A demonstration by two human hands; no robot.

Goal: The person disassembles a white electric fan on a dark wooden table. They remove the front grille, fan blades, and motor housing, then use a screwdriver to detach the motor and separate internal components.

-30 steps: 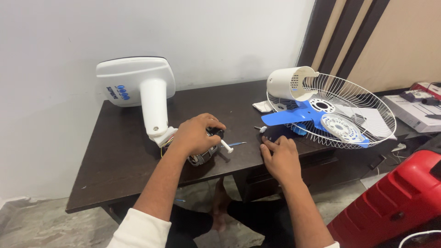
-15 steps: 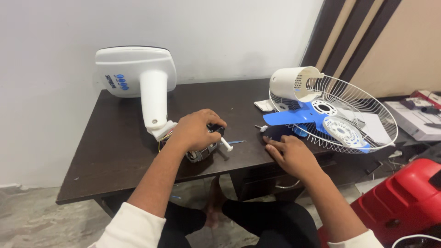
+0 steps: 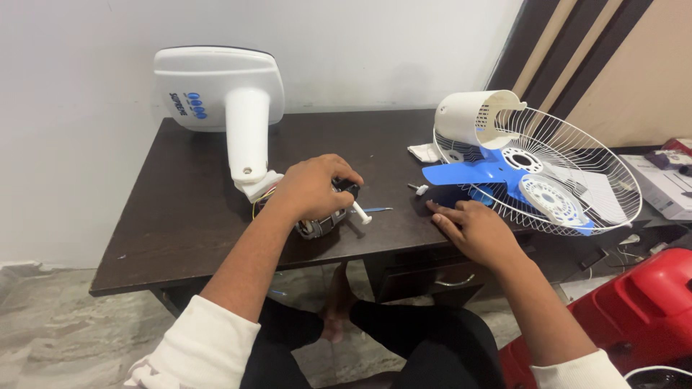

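My left hand (image 3: 311, 189) is closed over a fan motor (image 3: 326, 220) that lies on a dark wooden table (image 3: 180, 216); a white shaft (image 3: 359, 212) sticks out of it to the right. The motor hangs by wires from a white fan stand (image 3: 229, 101) lying on its side. My right hand (image 3: 474, 225) rests flat, fingers spread, on the table's front edge, just below a blue fan blade (image 3: 490, 176). A small white-tipped screw (image 3: 418, 189) and a thin blue tool (image 3: 373, 210) lie between the hands.
A white wire fan guard (image 3: 577, 155) with a white motor cover (image 3: 472, 119) and round white cap (image 3: 546, 198) fills the table's right end. White cloth (image 3: 424, 152) lies behind. A red case (image 3: 620, 310) stands on the floor at right, boxes (image 3: 670, 184) beyond.
The view has shifted a little, leaving everything slightly higher in frame. My right hand slid slightly right along the table edge. The left hand stays on the motor.
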